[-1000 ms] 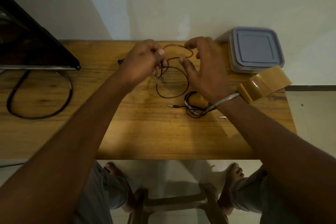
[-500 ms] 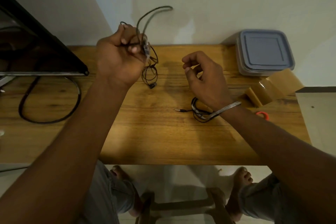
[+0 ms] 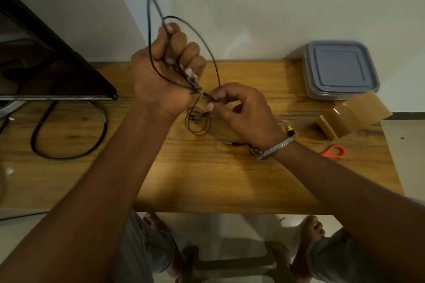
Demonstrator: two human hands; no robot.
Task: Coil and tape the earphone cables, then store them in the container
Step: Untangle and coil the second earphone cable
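Left hand (image 3: 165, 76) fisted around the dark earphone cable (image 3: 207, 43), loops rising above it; right hand (image 3: 241, 110) pinches the same cable just beside. Beneath them, a wooden table (image 3: 207, 179) against a pale wall (image 3: 276, 2); lidded container (image 3: 340, 69) beyond the right hand.

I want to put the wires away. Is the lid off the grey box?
No, the blue-grey lid sits closed on the container at the far right corner of the wooden table.
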